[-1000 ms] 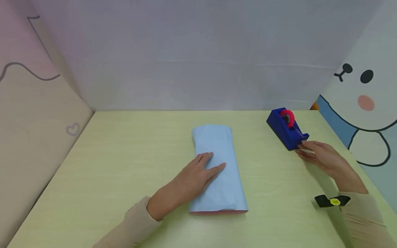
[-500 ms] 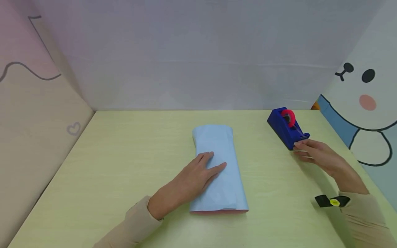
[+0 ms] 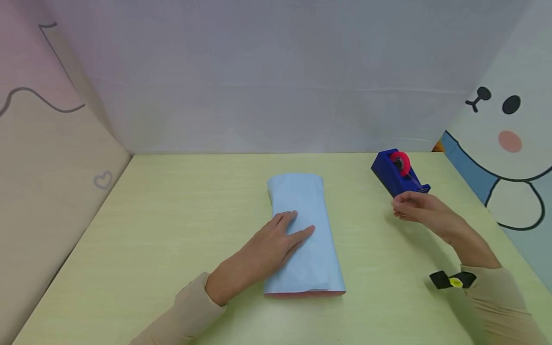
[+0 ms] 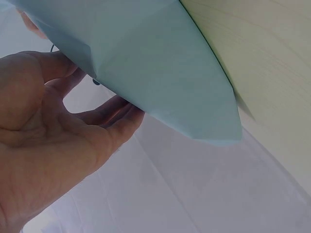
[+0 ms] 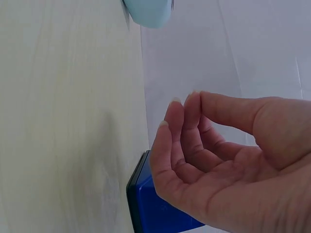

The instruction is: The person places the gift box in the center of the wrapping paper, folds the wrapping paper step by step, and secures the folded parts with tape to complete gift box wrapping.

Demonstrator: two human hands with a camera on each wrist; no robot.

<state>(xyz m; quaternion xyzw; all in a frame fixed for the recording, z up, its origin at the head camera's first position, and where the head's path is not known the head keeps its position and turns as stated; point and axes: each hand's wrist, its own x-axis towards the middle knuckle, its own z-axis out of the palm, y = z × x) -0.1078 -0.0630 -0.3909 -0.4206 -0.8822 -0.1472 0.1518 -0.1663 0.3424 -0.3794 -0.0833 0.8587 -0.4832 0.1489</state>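
A light blue paper packet (image 3: 304,261), folded flat into a long shape with a pink underside at its near edge, lies mid-table. My left hand (image 3: 269,247) rests on it with fingers spread; in the left wrist view its fingertips (image 4: 131,116) touch the paper. A blue tape dispenser (image 3: 390,175) with a red-cored roll (image 3: 403,164) stands at the right. Just in front of its cutting end, my right hand (image 3: 424,211) pinches with thumb and index fingertips together. Any piece of tape between them is too thin and clear to make out.
The pale yellow-green table (image 3: 181,215) ends at a grey cloth backdrop (image 3: 276,86). Cartoon-printed panels flank it left and right. A black strap with a yellow mark (image 3: 454,281) sits at the right sleeve.
My right hand has moved from the dispenser's cutting end leftward and slightly up, its thumb and fingertip drawn together. The left hand, packet and dispenser have stayed in place.
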